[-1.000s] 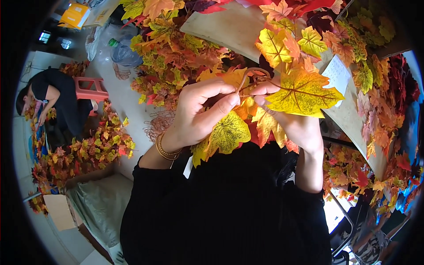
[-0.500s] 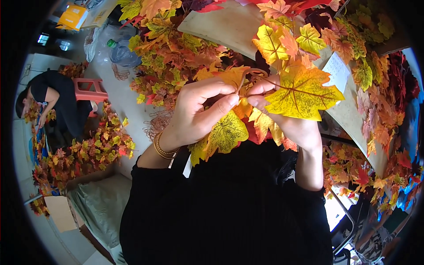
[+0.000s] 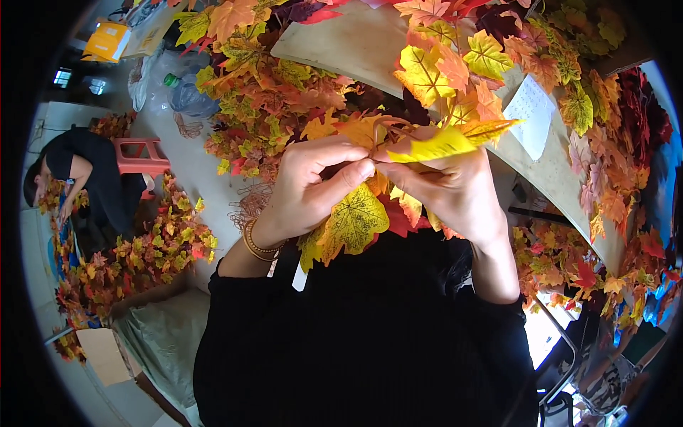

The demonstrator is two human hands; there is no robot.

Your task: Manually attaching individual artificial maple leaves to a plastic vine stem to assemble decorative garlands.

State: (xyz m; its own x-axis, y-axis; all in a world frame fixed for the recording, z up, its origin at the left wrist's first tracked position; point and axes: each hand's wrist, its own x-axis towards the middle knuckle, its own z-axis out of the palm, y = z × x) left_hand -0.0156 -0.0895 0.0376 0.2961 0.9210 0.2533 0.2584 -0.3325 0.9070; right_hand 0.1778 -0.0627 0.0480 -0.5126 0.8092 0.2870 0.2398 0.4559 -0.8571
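My left hand [image 3: 316,181], with bracelets [image 3: 257,245] at its wrist, pinches a thin brown stem of an artificial maple-leaf garland between thumb and forefinger. Right against it, my right hand [image 3: 455,192] is closed on the same spot, its fingertips partly hidden. A looped brown stem [image 3: 388,128] rises above the fingers. One yellow artificial leaf [image 3: 445,146] lies tilted across the top of my right hand, seen nearly edge-on. Under my left hand hangs a speckled yellow-green leaf [image 3: 356,220], with orange and red leaves between the two hands.
A pale tabletop [image 3: 341,50] holds heaps of autumn leaf garlands [image 3: 270,107] and a white paper sheet [image 3: 530,117]. Brown strands [image 3: 252,203] lie on the floor. At left a co-worker [image 3: 92,178] bends beside a red stool [image 3: 141,156]; a lined carton [image 3: 163,334] stands nearer.
The yellow leaf has tipped from facing up to nearly edge-on as my right hand turned over. Both hands stay together, slightly further left in view.
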